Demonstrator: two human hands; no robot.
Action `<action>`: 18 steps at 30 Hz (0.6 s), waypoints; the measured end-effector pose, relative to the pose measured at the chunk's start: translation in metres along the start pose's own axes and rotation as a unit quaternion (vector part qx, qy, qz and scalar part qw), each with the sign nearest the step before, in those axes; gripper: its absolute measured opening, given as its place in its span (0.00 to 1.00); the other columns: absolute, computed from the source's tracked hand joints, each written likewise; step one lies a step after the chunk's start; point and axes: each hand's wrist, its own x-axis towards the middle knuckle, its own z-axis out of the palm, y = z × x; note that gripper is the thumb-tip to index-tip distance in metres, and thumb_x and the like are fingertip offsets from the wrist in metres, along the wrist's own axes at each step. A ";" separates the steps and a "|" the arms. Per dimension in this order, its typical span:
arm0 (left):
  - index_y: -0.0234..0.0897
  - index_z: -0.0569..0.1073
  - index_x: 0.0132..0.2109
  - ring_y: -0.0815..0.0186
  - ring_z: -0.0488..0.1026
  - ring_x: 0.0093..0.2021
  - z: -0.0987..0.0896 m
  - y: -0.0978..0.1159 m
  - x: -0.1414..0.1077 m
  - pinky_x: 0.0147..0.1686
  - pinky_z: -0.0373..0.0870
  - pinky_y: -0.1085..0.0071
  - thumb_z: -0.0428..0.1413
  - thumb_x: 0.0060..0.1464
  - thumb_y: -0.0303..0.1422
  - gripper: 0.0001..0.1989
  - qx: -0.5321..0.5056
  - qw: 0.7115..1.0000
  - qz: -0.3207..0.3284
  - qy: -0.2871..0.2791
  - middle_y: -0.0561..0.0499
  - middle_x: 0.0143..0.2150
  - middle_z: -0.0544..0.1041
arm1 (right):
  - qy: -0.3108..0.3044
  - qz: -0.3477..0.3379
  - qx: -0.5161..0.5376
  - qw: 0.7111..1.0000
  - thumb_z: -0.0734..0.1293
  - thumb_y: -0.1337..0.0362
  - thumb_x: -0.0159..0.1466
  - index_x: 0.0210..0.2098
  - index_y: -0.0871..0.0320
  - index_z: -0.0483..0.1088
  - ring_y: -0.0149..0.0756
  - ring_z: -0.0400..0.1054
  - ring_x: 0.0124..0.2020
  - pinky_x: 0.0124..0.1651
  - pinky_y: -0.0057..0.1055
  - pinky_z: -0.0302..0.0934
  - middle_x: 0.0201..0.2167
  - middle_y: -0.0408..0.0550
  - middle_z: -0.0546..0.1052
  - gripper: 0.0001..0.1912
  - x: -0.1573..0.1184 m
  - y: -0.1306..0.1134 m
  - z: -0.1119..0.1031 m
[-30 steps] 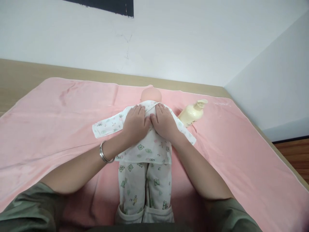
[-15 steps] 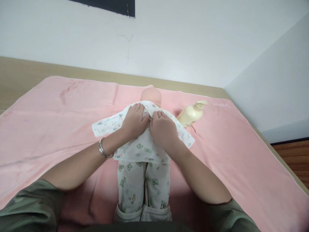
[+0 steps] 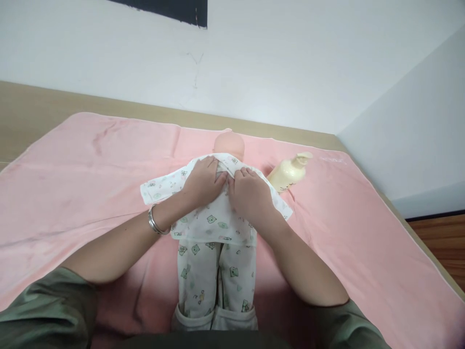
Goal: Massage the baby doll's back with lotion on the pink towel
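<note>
A baby doll [image 3: 229,144] lies with its legs toward me, dressed in a white patterned shirt [image 3: 218,223] and matching trousers [image 3: 198,276]. At the left side of the shirt's neckline, my left hand [image 3: 204,182] is closed on the cloth, a silver bangle round its wrist. My right hand [image 3: 251,194] pinches the neckline's right side, its thumb close to my left thumb. Between the hands the cloth is slightly folded and raised. The shirt's sleeves spread out to both sides. Some fingertips are hidden in the fabric.
Right of the doll, a cream pump bottle [image 3: 288,173] lies tilted on the pink blanket [image 3: 348,228]. The blanket covers a wooden surface [image 3: 32,104], with a white wall [image 3: 272,63] behind it. Brown wood shows at the far right.
My right hand has shifted slightly right, widening the gap between the hands at the neckline. The view has moved a little.
</note>
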 end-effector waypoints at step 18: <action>0.23 0.73 0.55 0.45 0.68 0.63 0.006 0.013 -0.011 0.68 0.64 0.50 0.45 0.63 0.35 0.23 -0.017 0.999 -0.008 0.042 0.30 0.60 0.74 | 0.041 -0.017 0.000 0.999 0.54 0.67 0.72 0.36 0.61 0.74 0.44 0.72 0.47 0.55 0.35 0.64 0.38 0.57 0.78 0.18 0.003 0.008 0.005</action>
